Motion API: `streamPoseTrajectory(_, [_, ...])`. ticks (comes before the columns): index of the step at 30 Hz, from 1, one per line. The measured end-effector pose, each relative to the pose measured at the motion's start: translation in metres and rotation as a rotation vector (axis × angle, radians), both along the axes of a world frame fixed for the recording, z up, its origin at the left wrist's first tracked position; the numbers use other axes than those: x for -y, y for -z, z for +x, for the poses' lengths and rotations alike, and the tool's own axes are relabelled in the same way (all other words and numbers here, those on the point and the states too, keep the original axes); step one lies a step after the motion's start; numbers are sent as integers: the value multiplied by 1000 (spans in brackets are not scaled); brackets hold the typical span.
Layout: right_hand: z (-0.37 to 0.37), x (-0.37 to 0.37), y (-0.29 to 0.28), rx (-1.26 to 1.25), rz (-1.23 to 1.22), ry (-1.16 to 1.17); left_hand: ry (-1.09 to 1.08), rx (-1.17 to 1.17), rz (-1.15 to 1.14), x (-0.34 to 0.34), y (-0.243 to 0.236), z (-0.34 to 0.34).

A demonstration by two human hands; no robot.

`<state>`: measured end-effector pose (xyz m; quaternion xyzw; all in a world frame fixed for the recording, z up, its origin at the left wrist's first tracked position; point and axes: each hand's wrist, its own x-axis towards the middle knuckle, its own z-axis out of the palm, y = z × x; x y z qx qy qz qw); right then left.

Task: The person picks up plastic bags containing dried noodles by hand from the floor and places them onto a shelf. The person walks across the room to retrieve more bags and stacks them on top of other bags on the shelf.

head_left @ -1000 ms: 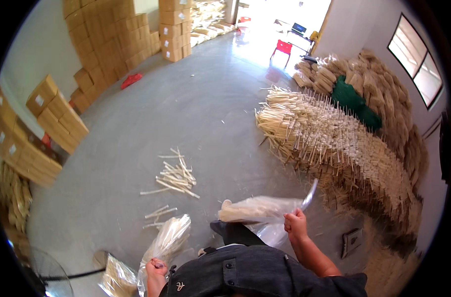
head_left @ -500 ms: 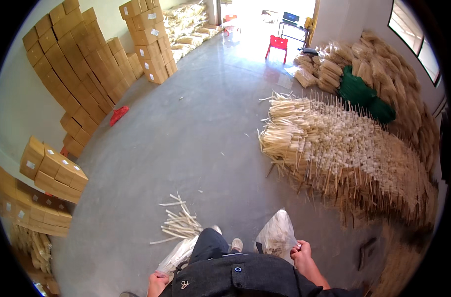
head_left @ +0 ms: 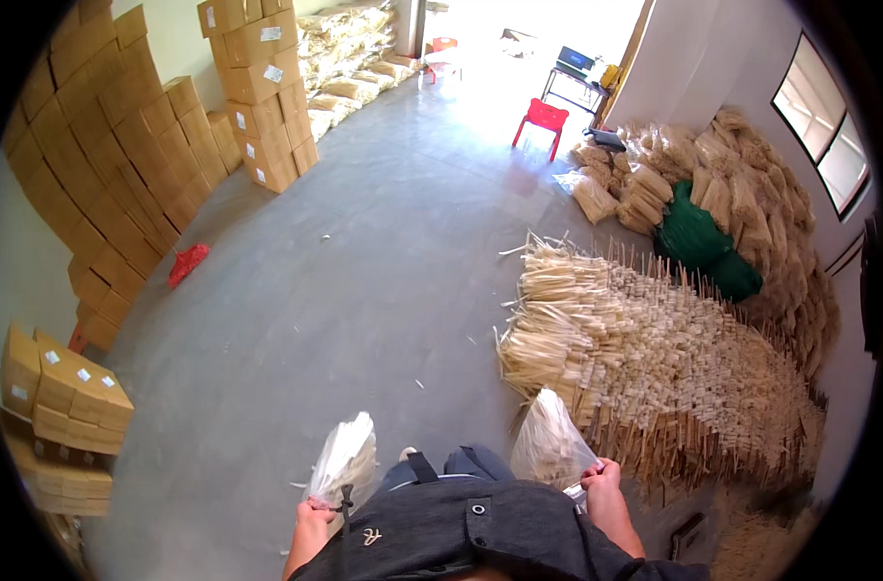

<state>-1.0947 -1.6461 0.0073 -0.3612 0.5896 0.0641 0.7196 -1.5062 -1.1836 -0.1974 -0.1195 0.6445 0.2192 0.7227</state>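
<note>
The fingers of the left hand are curled in with little gap left between them, and the gathered edge of a clear plastic bag is gripped in them. How each finger is placed cannot be told, as the back of the hand is turned to the view. By the right hand a second clear bag is held in the same way: its drawn-out corner is pinched between thumb and curled fingers, and the palm is hidden.

The clear plastic bag is held at the left side of the person's body, tilted, with its broad end pointed away from the hand. It is creased and shiny, and pale, whitish contents are seen through the film; their separate shapes cannot be made out. The second clear bag is held at the right side of the body, widest near its middle and narrowed toward the grip. Pale tan contents are shown through its wrinkled film, and its top is whitened by glare.

Beyond the second clear bag, the grey floor is covered on the right by a broad heap of pale strips. Behind the heap, a green sack is set against piled bagged bundles. The person's torso is covered by a dark garment.
</note>
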Motion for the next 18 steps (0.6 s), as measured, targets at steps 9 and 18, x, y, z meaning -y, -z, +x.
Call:
streamPoseTrajectory(9, [254, -191, 40, -41, 255, -86, -278, 190, -12, -194, -39, 261])
streamPoseTrajectory(18, [517, -420, 44, -32, 287, -107, -256, 125, 18, -355, -68, 467])
